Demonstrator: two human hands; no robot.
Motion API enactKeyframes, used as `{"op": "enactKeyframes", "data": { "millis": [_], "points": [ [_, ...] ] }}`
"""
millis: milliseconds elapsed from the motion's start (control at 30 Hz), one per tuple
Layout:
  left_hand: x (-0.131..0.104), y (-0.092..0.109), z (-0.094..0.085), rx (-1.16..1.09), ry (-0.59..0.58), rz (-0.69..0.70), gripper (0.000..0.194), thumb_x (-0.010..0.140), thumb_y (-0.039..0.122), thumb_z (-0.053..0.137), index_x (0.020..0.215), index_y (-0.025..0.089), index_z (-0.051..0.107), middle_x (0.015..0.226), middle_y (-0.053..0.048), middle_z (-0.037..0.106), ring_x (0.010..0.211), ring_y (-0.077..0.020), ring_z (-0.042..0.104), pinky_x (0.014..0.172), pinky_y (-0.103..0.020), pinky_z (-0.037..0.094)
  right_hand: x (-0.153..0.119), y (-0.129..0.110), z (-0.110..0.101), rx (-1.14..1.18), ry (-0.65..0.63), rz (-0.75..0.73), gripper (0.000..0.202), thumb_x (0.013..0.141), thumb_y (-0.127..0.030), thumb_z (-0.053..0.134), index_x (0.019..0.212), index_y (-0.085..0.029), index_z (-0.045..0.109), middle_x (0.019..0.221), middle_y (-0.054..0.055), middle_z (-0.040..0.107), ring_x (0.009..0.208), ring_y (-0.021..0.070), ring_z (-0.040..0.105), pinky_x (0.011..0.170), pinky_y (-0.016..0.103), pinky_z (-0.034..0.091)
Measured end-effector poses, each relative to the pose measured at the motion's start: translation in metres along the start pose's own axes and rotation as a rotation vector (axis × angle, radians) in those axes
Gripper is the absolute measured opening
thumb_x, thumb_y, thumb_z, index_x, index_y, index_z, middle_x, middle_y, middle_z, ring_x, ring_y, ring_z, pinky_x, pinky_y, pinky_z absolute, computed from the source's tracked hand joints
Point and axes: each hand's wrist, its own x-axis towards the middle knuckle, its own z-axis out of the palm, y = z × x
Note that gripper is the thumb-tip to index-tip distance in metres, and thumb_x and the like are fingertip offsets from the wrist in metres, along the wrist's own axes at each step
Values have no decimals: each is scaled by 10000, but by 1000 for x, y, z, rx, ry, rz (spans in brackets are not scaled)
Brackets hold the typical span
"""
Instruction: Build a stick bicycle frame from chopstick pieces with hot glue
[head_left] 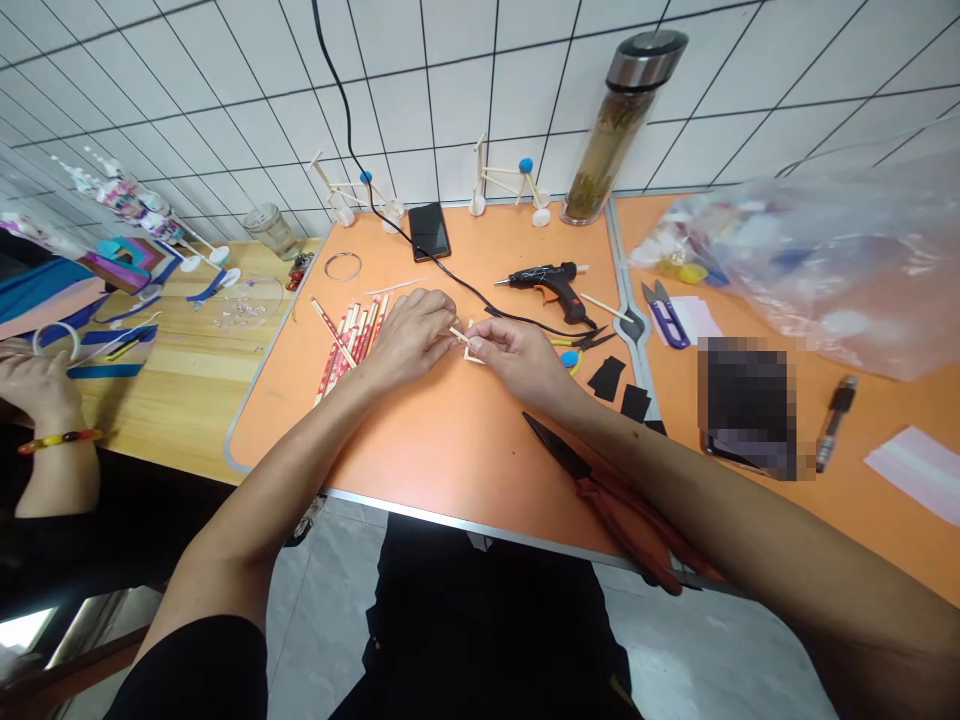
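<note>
A short wooden stick (459, 336) spans the gap between my two hands over the orange table. My left hand (411, 338) pinches its left end, the fingers curled in. At the other end, the thumb and fingers of my right hand (517, 358) are closed on it. Just below lies a small piece of joined sticks (472, 356), partly hidden by my right fingers. Several red-patterned chopsticks (346, 345) lie beside my left hand. A black hot glue gun (551, 285) rests beyond my right hand. Under my right forearm are large red-handled scissors (600, 495).
Two stick bicycle models (506, 185) stand by the tiled wall, near a phone (429, 232) and a tea bottle (611, 130). A black cable (450, 270) crosses the table. Rightward are thread snips (666, 315) and a plastic bag (832, 260). Another person's hand (34, 385) is at left.
</note>
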Motion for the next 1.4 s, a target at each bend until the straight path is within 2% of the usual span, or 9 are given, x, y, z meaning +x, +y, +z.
{"op": "enactKeyframes", "data": {
  "millis": [300, 400, 500, 567, 667, 833, 1000, 1200, 1400],
  "points": [
    [-7, -3, 8, -124, 178, -21, 357, 1096, 570, 637, 1172, 237, 738, 1308, -150, 760, 1234, -328, 663, 1063, -499, 475, 4, 14, 3, 97, 87, 8, 250, 858, -474, 790, 878, -225, 787, 888, 39, 776, 867, 220, 679, 875, 372, 536],
    [-25, 18, -3, -133, 374, -55, 283, 1012, 487, 773, 1169, 253, 743, 1418, -144, 746, 1349, -344, 642, 1153, -516, 452, 6, 13, 2, 134, 142, 23, 295, 846, -518, 826, 851, -228, 776, 889, 51, 784, 870, 221, 689, 869, 373, 556],
    [-49, 51, -5, -344, 675, -292, 130, 1004, 365, 798, 965, 253, 744, 1103, -75, 770, 1119, -262, 690, 1066, -440, 499, 6, 7, 1, 156, 199, 25, 357, 852, -573, 863, 916, -227, 801, 941, 68, 815, 907, 229, 720, 890, 380, 589],
    [-59, 70, 0, -755, 623, -544, 169, 995, 391, 828, 935, 247, 763, 953, -34, 738, 939, -199, 680, 912, -354, 531, 4, 3, 2, 186, 207, 11, 404, 858, -616, 884, 953, -231, 807, 984, 74, 831, 956, 239, 747, 941, 395, 611],
    [-57, 87, 12, -1268, 559, -863, 368, 797, 453, 1012, 1030, 236, 829, 1057, -41, 794, 958, -176, 719, 869, -304, 555, 1, -2, 7, 233, 192, -26, 431, 861, -647, 900, 963, -239, 808, 1016, 70, 840, 997, 246, 769, 1000, 412, 620],
    [-26, 94, 19, -1717, 515, -874, 416, 726, 435, 1073, 1010, 226, 853, 1138, -23, 823, 1062, -160, 752, 955, -281, 582, -6, -8, 17, 256, 153, -47, 379, 885, -591, 900, 990, -237, 814, 1042, 65, 850, 1007, 255, 787, 1035, 439, 628],
    [-6, 96, 27, -1782, 679, -935, 237, 823, 300, 1002, 986, 219, 851, 1033, 7, 837, 938, -106, 747, 928, -243, 569, -8, -13, 19, 225, 131, -77, 352, 904, -574, 874, 996, -238, 821, 1064, 66, 862, 1066, 273, 798, 1058, 448, 627],
    [4, 82, 20, -1679, 717, -978, 161, 894, 285, 949, 977, 189, 850, 941, -34, 843, 855, -128, 776, 870, -246, 578, -4, -14, 7, 166, 147, -84, 286, 921, -517, 841, 989, -242, 809, 1049, 60, 862, 1041, 265, 793, 1021, 439, 626],
    [22, 63, 8, -1535, 684, -943, 196, 871, 292, 985, 945, 176, 845, 946, -55, 856, 876, -143, 809, 862, -243, 585, 2, -30, -37, -374, 332, -311, 102, 988, -300, 701, 956, -241, 778, 946, 46, 802, 865, 227, 704, 806, 380, 548]
  ]
}}
